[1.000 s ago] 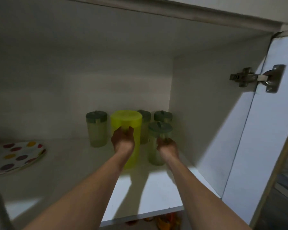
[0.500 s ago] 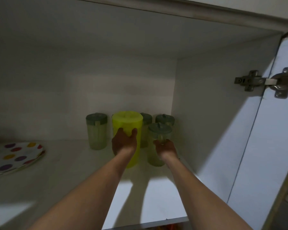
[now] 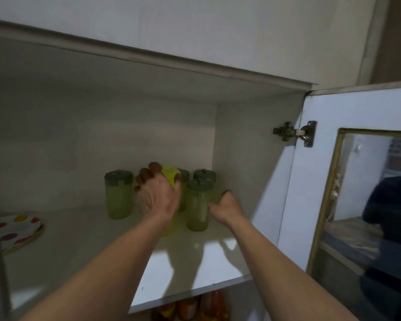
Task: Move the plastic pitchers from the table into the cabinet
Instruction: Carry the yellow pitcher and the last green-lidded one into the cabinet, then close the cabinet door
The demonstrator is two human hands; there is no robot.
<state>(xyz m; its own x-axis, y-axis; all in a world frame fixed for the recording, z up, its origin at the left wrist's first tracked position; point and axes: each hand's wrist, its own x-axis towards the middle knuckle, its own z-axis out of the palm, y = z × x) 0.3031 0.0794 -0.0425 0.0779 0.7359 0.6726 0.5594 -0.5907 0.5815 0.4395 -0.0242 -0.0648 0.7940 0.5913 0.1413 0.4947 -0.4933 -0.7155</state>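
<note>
A bright yellow plastic pitcher (image 3: pixel 171 177) stands on the cabinet shelf (image 3: pixel 190 262), mostly hidden by my left hand (image 3: pixel 158 195), which clasps it near the top with fingers over its rim. Right of it stands a pale green pitcher with a dark green lid (image 3: pixel 197 205). My right hand (image 3: pixel 227 208) is just to the right of that pitcher, thumb up and fingers apart, holding nothing. A similar green pitcher (image 3: pixel 118 196) stands to the left, and two more (image 3: pixel 204 176) stand behind against the back wall.
A polka-dot plate (image 3: pixel 19 230) lies at the shelf's left end. The cabinet door (image 3: pixel 333 181) with a glass panel hangs open on the right on a metal hinge (image 3: pixel 294 133). Orange bottles (image 3: pixel 188 309) show on the shelf below.
My left hand slid up from the yellow pitcher's side to its top. My right hand came off the green-lidded pitcher and moved right. The view pulled back and tilted.
</note>
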